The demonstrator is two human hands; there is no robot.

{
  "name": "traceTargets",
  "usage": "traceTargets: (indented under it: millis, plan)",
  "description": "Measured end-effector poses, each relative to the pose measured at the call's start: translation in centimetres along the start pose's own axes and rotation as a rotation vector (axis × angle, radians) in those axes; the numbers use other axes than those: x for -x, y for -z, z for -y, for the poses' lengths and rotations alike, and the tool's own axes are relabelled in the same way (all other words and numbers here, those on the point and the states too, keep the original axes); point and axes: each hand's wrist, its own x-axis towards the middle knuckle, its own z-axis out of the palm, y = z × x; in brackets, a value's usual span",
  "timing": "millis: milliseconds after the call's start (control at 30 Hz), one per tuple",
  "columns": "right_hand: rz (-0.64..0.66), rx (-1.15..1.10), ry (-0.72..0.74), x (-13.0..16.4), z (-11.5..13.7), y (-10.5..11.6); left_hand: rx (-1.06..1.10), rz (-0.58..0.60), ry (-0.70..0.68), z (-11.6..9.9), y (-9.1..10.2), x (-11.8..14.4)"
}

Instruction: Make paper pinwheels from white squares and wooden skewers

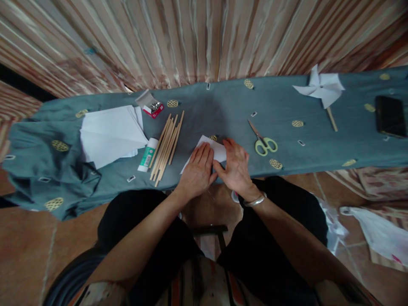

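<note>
A folded sheet of white paper (219, 151) lies on the cloth-covered table in front of me, partly hidden by both hands. My left hand (198, 168) rests flat on its left part, fingers stretched out. Over the paper's right edge lies my right hand (235, 165), fingers extended and thumb apart, pointing at the left hand. Just right of it are scissors (262, 139) with green handles. To the left are several wooden sticks (165, 148), a glue stick (148, 155) with a green label, and a stack of white paper (111, 134).
A small red-and-white box (153, 109) of metal pins stands open at the back left. At the right lie a white paper pinwheel (321, 86) on a stick and a dark phone (390, 116). A striped curtain (204, 38) hangs behind the table (325, 144).
</note>
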Motion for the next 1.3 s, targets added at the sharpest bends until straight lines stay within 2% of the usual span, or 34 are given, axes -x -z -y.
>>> traceTargets:
  millis: [133,333,600,867,1100,1300]
  plan:
    - [0.018,-0.004,-0.002,0.5,-1.1,0.3,0.002,0.004,-0.012,0.1,-0.1,0.1]
    - [-0.042,-0.023,-0.058,0.7,-3.4,1.1,0.046,-0.011,-0.042,0.4,-0.4,0.3]
    - [-0.034,-0.012,-0.07,0.5,-3.9,1.1,0.008,0.084,-0.083,0.8,0.9,0.7]
    - [-0.054,-0.017,-0.039,0.5,-4.2,0.8,-0.065,0.113,0.008,2.1,2.3,5.2]
    - [-0.048,-0.015,-0.01,0.4,-4.6,0.9,-0.049,0.009,0.064,2.3,2.3,9.7]
    - [-0.071,-0.076,-0.008,-0.4,-5.2,1.1,-0.036,-0.07,0.111,1.4,1.6,11.4]
